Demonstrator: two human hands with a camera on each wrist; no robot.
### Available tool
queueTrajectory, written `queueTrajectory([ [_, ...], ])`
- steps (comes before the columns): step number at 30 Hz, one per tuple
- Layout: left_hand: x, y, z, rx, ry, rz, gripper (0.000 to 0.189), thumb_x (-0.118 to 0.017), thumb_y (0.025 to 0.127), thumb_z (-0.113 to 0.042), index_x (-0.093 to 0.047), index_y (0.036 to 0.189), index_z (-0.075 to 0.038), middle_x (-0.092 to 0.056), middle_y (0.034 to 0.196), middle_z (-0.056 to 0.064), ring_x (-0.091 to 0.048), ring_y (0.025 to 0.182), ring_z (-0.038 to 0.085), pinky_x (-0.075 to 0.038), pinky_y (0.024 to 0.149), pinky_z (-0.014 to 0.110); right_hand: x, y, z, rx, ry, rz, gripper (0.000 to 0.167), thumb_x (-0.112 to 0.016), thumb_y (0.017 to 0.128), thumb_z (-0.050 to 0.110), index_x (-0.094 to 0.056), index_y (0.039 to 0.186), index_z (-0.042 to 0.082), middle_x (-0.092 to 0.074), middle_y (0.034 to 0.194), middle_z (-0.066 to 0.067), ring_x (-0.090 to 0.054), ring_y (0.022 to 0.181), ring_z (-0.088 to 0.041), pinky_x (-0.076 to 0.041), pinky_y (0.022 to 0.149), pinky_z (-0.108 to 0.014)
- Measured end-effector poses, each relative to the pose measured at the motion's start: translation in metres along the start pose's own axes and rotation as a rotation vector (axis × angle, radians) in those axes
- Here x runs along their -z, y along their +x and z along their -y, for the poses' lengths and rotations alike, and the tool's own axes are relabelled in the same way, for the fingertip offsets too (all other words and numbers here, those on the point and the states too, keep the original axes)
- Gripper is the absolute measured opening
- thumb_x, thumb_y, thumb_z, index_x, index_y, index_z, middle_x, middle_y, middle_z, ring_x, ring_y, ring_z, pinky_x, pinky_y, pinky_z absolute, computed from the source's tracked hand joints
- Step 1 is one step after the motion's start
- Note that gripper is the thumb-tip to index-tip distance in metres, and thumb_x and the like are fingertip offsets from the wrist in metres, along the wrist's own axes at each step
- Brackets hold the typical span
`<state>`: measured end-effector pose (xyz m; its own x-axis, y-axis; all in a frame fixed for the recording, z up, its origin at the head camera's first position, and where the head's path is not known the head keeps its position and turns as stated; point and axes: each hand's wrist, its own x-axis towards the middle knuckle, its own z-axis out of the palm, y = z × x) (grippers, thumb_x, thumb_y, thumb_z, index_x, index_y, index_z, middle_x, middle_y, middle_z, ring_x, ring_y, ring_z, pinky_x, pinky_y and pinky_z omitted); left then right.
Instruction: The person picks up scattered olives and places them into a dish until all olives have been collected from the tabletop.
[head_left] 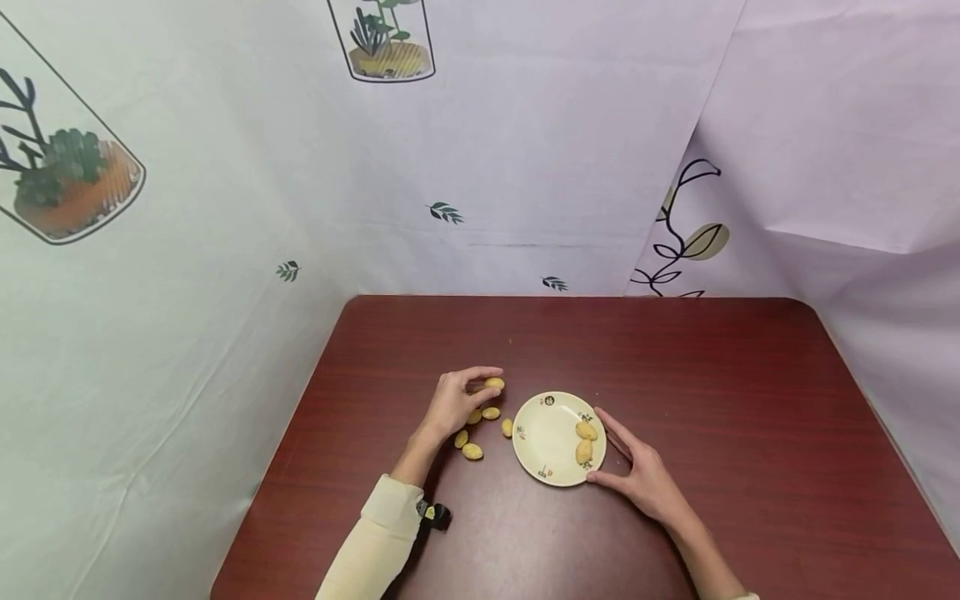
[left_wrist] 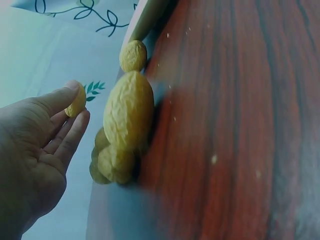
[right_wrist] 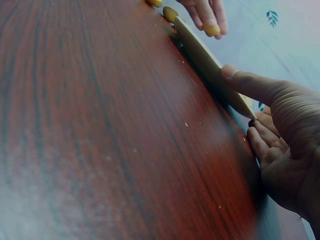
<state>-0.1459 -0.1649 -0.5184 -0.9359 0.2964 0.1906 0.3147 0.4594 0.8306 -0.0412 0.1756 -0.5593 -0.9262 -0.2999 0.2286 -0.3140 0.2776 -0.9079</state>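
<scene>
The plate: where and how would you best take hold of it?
Probably by the right rim of the plate, coming from the right, where the right hand is, thumb and fingers spread along the edge. Its curve suits that spread, and loose yellow pieces lie off its left side.

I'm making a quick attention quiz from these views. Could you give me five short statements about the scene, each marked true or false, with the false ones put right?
1. The left hand pinches a yellow piece. True.
2. The right hand holds a yellow piece. False: the right hand touches the rim of the plate.
3. Two yellow pieces lie on the plate. True.
4. The plate is plain all over. False: small designs show near its rim.
5. In the head view, the loose pieces on the table lie right of the plate. False: they lie left of it.
</scene>
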Motion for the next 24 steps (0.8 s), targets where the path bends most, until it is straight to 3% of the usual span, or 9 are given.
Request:
queueTrajectory([
  [17,-0.027,0.007,-0.021,-0.046,-0.169,0.056,0.03,-0.081,0.094,-0.009,-0.078,0.122,0.0,-0.081,0.108,0.007,-0.079,0.095,0.021,-0.06,0.073,0.023,0.0,0.001,0.001,0.006,0.005,0.003,0.102,-0.096,0.076,0.007,-0.041,0.161,0.0,-0.043,0.163,-0.023,-0.042,0.147,-0.011,-0.034,0.115,-0.015],
  [24,-0.039,0.01,-0.029,-0.072,-0.163,0.079,0.027,-0.082,0.093,-0.005,-0.078,0.118,0.002,-0.08,0.108,0.007,-0.079,0.097,0.019,-0.063,0.078,0.027,0.0,0.0,0.0,0.004,0.004,0.002,0.101,-0.096,0.077,0.008,-0.041,0.161,0.001,-0.044,0.163,-0.021,-0.041,0.147,-0.007,-0.033,0.115,-0.014],
])
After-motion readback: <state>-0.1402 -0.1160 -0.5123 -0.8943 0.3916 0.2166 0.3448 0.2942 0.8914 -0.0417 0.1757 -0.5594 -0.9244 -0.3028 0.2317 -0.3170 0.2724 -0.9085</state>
